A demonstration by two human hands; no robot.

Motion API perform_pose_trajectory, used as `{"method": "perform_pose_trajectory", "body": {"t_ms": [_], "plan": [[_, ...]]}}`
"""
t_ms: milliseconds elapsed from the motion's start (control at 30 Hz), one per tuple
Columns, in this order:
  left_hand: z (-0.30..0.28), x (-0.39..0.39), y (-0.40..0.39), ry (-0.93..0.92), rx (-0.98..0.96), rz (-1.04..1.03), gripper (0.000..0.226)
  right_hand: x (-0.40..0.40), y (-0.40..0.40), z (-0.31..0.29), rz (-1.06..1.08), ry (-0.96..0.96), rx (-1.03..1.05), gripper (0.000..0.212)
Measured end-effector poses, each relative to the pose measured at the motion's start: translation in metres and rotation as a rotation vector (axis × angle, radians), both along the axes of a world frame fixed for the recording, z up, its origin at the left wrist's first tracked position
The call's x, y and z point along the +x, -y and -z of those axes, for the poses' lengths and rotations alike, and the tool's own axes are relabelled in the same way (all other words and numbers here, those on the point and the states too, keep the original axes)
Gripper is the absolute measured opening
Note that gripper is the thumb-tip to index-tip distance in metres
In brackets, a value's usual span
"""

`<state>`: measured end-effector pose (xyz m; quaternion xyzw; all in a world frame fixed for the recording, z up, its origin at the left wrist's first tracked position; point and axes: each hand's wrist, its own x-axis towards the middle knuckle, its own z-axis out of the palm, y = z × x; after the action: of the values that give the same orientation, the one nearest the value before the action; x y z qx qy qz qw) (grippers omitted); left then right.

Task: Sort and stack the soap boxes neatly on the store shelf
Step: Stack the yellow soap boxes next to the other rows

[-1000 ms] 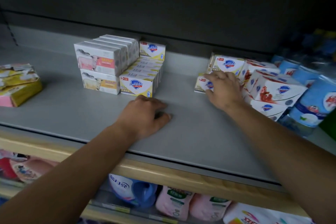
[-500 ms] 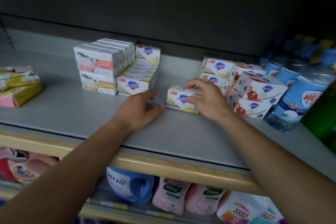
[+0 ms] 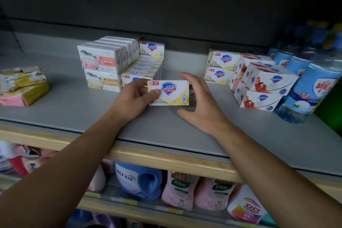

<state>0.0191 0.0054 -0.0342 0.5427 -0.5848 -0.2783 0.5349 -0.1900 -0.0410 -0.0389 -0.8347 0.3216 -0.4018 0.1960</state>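
Dim, murky light, darkest toward the back panel; edges bow from wide-angle distortion, corners softly blurred.

A shop aisle. The grey metal shelf [image 3: 185, 135] carries many boxed Safeguard soaps [image 3: 224, 60] at 1 o'clock with small price stickers, rows of water bottles [image 3: 311, 87] at 3 o'clock, and detergent jugs [image 3: 137, 179] at 6 o'clock behind shelf-edge price tags [image 3: 129, 202].

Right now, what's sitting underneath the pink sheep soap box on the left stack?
Under the pink sheep soap box lies a yellow sheep soap box, resting on the grey shelf. More boxes run back behind the top one; whether the lower layer goes as deep is hidden.
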Motion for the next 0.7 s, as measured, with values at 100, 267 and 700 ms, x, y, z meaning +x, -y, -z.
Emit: {"method": "perform_pose_trajectory", "body": {"t_ms": [100,267,700], "plan": [[0.0,-0.002,0.0,-0.114,0.036,0.014,0.017,0.001,0.002,0.001,-0.019,0.05,-0.008,0.077],[-0.003,-0.001,-0.005,-0.193,0.019,0.064,0.026,-0.002,0.0,0.002,0.031,0.223,0.245,0.037],[-0.001,-0.003,-0.002,0.115,0.127,-0.078,0.069,-0.004,0.0,-0.01,0.149,0.213,0.644,0.063]]}}
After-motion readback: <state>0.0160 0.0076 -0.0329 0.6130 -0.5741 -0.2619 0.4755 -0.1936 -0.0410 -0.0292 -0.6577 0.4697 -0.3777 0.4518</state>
